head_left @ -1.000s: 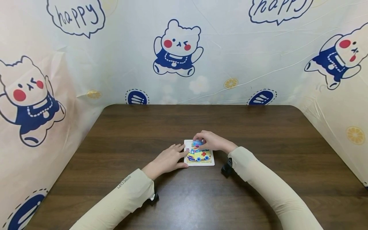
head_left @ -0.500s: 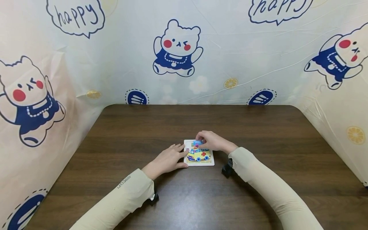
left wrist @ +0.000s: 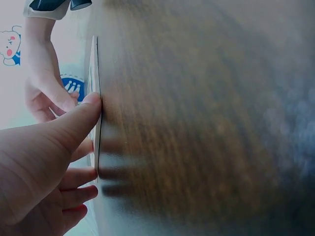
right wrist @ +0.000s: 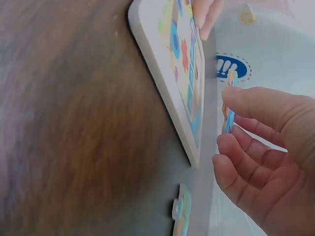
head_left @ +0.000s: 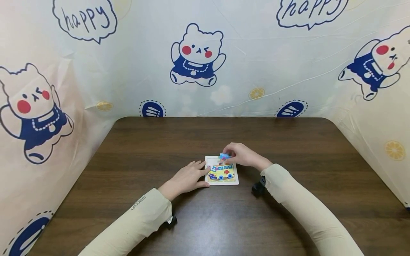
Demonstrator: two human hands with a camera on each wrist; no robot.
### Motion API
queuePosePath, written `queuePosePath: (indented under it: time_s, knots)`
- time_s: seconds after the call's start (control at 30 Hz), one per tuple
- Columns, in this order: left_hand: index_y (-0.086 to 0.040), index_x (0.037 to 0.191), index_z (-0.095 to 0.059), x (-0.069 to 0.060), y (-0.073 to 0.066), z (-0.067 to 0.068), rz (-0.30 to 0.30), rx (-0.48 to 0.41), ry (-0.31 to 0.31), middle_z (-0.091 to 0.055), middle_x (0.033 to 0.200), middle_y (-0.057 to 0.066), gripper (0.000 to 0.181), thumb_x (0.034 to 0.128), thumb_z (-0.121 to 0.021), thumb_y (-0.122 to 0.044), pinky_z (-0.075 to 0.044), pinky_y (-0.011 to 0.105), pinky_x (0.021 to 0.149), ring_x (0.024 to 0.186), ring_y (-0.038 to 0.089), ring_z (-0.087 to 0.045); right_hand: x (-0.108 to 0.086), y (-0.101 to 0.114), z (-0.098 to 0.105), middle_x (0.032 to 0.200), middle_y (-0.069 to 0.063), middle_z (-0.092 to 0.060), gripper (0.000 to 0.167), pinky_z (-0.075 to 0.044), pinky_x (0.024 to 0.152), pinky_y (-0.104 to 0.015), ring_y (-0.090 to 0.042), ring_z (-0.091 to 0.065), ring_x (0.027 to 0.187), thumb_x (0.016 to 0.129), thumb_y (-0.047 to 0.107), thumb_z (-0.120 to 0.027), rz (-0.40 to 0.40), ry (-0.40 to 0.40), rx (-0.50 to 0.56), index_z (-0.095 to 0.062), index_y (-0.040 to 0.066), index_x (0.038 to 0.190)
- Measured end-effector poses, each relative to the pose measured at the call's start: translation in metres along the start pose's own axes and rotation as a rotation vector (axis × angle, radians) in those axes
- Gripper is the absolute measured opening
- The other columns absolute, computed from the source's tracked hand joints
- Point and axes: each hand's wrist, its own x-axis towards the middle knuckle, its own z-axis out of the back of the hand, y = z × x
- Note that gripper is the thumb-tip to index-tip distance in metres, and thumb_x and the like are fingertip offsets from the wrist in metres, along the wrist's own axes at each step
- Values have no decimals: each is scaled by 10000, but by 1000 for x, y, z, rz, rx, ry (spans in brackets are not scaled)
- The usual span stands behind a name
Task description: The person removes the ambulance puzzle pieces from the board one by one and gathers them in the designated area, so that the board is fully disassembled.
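A white-rimmed puzzle board [head_left: 224, 184] with a yellow ambulance picture lies flat on the table. My left hand [head_left: 185, 179] touches its left side, fingers spread and extended; in the left wrist view the thumb of that hand [left wrist: 44, 162] rests on the board's edge [left wrist: 95, 64]. Over the board's upper right, my right hand [head_left: 245, 155] pinches a blue puzzle piece [head_left: 224, 155]. The right wrist view shows this piece [right wrist: 230, 120] on edge between thumb and fingers, apart from the board [right wrist: 162, 86]. Part of the board's upper area shows white.
Another puzzle piece [right wrist: 182, 211] lies on the table beside the board in the right wrist view. The brown wooden table [head_left: 205, 224] reaches back to a patterned cloth backdrop [head_left: 240, 71].
My right hand has moved a little to the right and up with the piece, uncovering white in the board's upper area. My left hand has stayed in place.
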Motion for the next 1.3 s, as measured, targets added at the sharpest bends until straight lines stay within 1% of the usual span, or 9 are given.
queuePosePath:
  time_s: [0.23,0.4,0.5,0.67,0.8,1.07,1.3]
  knots:
    - [-88,1359,-509,0,-1,-1,6,10,-6,-426,1441,196,609,888,-579,-469,-302,449,1135,1344,340,-406,-9,-6,7,976,-73,-617,274,-458,652,-229,-157,-513,774,838,165,-710,-20,-43,14,-648,54,1079]
    - [-89,1359,-510,0,-1,-1,4,12,-7,-426,1441,197,605,890,-577,-466,-299,449,1137,1345,339,-404,-15,-15,10,930,-67,-609,257,-457,610,-228,-151,-502,743,839,168,-709,-17,-63,18,-650,53,1061]
    - [-89,1358,-511,0,-1,-3,-2,13,-13,-427,1440,198,603,890,-577,-464,-297,451,1137,1346,339,-403,-19,-20,12,921,-63,-605,244,-454,621,-235,-153,-499,744,842,161,-704,-25,-75,20,-651,56,1055]
    - [-89,1352,-518,0,-1,-5,-6,17,-27,-433,1436,196,599,886,-587,-458,-299,450,1137,1344,337,-406,-27,-25,17,923,-72,-600,239,-461,642,-245,-171,-505,766,839,134,-701,-64,-88,25,-647,54,1058]
    - [-85,1346,-524,0,-1,-8,-9,19,-33,-439,1431,199,593,884,-594,-450,-303,453,1133,1339,343,-411,-33,-31,19,933,-76,-600,243,-473,666,-246,-179,-510,781,836,135,-707,-80,-96,23,-646,52,1056]
    - [-79,1346,-524,-1,-1,-7,-17,21,-33,-436,1429,209,585,889,-591,-438,-302,457,1133,1336,354,-411,-45,-43,24,959,-88,-614,237,-487,708,-271,-185,-519,800,838,121,-700,-99,-115,14,-648,46,1057]
    - [-78,1343,-527,-3,-2,-6,-15,16,-30,-437,1429,210,580,890,-593,-433,-303,456,1132,1337,355,-409,-53,-54,26,926,-84,-602,219,-471,685,-270,-185,-509,782,836,110,-700,-108,-113,-11,-648,39,1037]
